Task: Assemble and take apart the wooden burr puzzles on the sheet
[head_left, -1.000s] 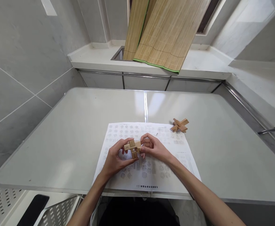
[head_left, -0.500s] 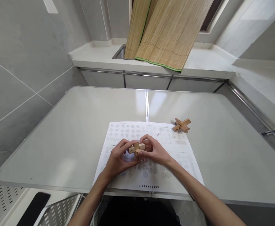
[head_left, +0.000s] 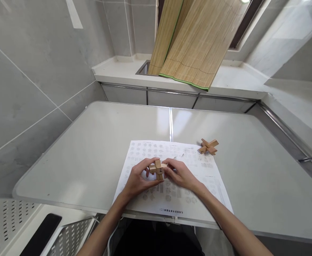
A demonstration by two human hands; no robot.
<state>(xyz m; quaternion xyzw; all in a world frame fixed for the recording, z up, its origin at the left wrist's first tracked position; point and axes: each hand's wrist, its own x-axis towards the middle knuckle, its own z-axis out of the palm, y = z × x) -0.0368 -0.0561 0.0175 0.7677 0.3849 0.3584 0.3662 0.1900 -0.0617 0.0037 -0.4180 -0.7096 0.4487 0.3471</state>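
A small cross-shaped wooden puzzle [head_left: 158,169] is held just above a printed sheet, with a dark mark like a Z on the piece facing up. My left hand [head_left: 138,177] grips it by its top and bottom ends, thumb below and index finger above. On its right side, my right hand [head_left: 181,174] pinches the pale end of one piece between thumb and fingers. The printed sheet [head_left: 145,204] lies flat under both hands, covered in small diagrams. Another wooden cross puzzle [head_left: 208,147] rests at the sheet's upper right corner, touched by neither hand.
The white folding table [head_left: 97,149] has a seam down its middle. Behind it are a counter [head_left: 123,74] and a hanging bamboo mat [head_left: 193,46]. A black phone [head_left: 42,233] lies at the lower left near a perforated white basket [head_left: 74,236].
The held puzzle has been turned, so the marked piece now faces up. My right fingers have shifted to its right end. The whole view has tilted slightly.
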